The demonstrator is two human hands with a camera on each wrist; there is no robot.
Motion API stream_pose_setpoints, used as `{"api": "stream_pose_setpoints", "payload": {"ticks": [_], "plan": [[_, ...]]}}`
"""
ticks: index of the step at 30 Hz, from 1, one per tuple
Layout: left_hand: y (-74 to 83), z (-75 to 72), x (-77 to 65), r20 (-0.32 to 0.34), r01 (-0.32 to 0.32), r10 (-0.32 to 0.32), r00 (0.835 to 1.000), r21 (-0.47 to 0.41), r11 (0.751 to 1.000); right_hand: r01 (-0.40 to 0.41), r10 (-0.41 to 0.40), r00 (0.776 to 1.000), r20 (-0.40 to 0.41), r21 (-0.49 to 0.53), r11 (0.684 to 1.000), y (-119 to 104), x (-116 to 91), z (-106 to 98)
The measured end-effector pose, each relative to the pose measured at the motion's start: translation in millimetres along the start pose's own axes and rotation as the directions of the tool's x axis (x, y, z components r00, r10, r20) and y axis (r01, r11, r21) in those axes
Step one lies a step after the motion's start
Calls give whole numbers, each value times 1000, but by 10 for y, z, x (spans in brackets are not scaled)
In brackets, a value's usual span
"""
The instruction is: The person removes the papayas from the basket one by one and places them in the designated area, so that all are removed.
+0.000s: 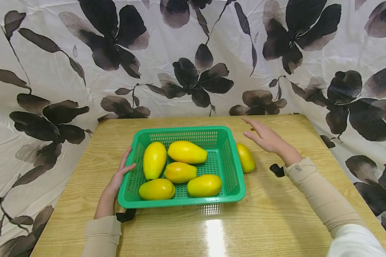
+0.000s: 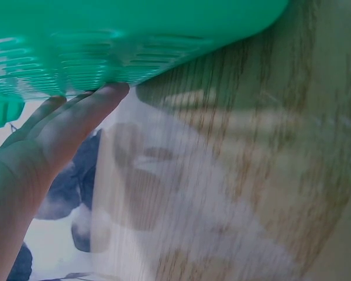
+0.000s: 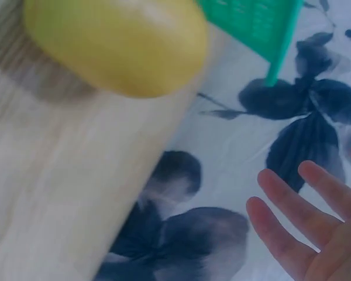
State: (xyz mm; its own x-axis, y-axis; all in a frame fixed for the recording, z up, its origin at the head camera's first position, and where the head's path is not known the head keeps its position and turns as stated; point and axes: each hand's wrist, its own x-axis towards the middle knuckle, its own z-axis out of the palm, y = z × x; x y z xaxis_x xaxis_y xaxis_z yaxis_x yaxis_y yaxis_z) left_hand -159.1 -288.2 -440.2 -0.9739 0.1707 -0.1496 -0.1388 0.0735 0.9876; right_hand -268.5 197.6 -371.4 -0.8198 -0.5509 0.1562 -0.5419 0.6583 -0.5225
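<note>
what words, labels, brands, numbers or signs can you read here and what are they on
None can be read for certain.
Right sleeve cuff: a small dark marking, too small and blurred to read.
Green basket: no lettering visible.
Yellow fruit in it and the one beside it: no labels visible.
Backdrop cloth: printed flowers, no lettering visible.

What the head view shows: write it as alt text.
A green basket holds five yellow fruits, with the left hand against its left side. A sixth fruit lies right of the basket on the wooden table, near the open right hand.
</note>
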Motion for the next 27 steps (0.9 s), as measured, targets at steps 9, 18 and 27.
{"api": "stream_pose_setpoints", "payload": {"ticks": [9, 18, 27], "plan": [[-7, -4, -1, 5, 3, -3, 1000, -1, 1000, 25, -25, 1000, 0, -16, 1000, -278, 77, -97], [-3, -6, 7, 4, -1, 1, 1000, -17, 1000, 75, -75, 997, 11, -33, 997, -526, 237, -130], [7, -4, 3, 1, 0, 0, 1000, -27, 1000, 171, -170, 985, 35, -43, 984, -764, 468, -60]]}}
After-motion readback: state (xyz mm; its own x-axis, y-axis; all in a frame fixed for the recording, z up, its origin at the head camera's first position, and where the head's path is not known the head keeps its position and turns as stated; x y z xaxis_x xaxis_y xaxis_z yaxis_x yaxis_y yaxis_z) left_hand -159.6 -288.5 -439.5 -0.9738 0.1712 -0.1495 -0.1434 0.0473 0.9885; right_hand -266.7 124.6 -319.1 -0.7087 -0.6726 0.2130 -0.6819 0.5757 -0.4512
